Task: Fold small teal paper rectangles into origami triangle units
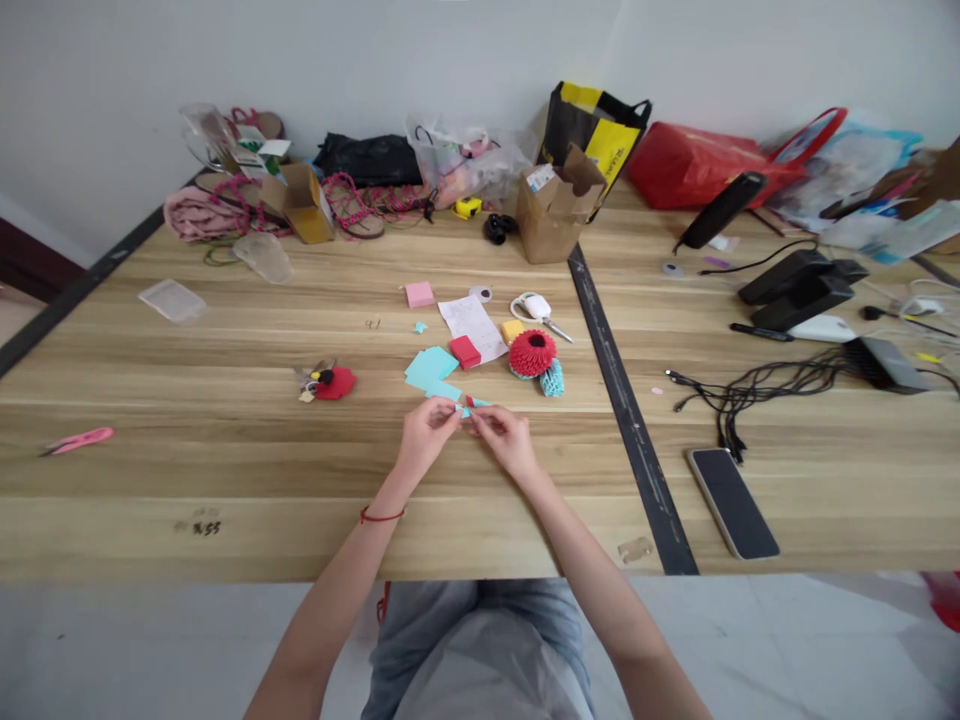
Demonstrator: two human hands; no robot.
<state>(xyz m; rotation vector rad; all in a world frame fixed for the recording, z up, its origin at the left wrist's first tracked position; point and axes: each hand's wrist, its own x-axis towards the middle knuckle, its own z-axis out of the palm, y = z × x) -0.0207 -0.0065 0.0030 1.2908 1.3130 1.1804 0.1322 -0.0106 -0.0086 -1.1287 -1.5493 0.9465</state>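
Observation:
My left hand (427, 432) and my right hand (504, 436) meet over the table, fingertips pinched on a small piece of light blue paper (465, 412). Its exact folds are too small to make out. Just beyond my left hand lie light blue paper sheets (431, 370). Past them sit a red paper stack (466, 351) and a written sheet (472, 325). To the right of these stands a folded paper model with a round red part (532, 353) and a light blue part (552, 378). A small blue paper bit (421, 327) lies farther back.
White-handled scissors (534, 308), a yellow paper stack (512, 331) and a pink one (419, 294) lie behind. Pink snips (79, 441) are far left, a red item with keys (331, 383) nearer. A phone (733, 502) and black cables (739, 395) lie right; a cardboard box (555, 215) stands at the back.

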